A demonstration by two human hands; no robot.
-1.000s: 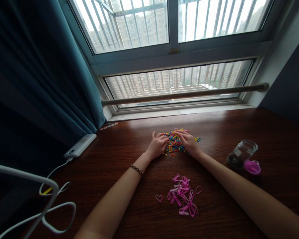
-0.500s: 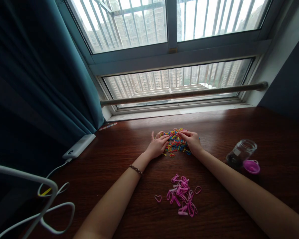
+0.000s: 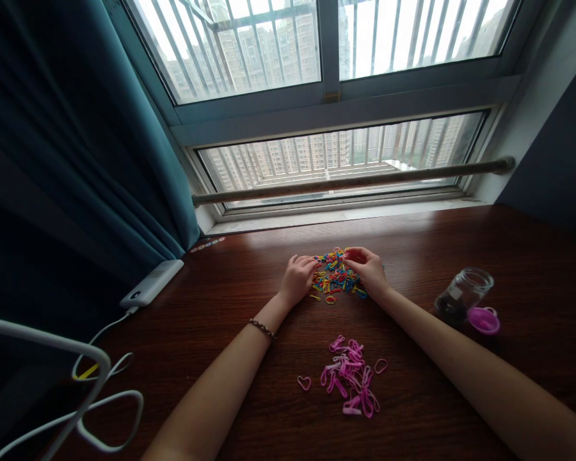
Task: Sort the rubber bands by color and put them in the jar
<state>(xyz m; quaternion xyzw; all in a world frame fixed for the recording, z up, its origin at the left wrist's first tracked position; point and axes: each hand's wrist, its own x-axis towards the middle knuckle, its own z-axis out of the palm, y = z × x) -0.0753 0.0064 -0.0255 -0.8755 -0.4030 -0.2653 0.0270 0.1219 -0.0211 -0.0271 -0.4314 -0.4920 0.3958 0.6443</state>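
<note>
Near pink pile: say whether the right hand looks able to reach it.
Probably yes: the near pink pile lies uncovered between the forearms, with only tabletop showing between it and the right hand.

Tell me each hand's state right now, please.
Left hand: curled at the colourful pile; grip cannot be told.
Right hand: bent over the pile; grip unclear.

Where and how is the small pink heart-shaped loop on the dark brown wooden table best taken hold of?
Probably by its thin left rim, pinched from above: the small pink heart-shaped loop lies flat on the table, with the loose pile of pink loops to its right.
</note>
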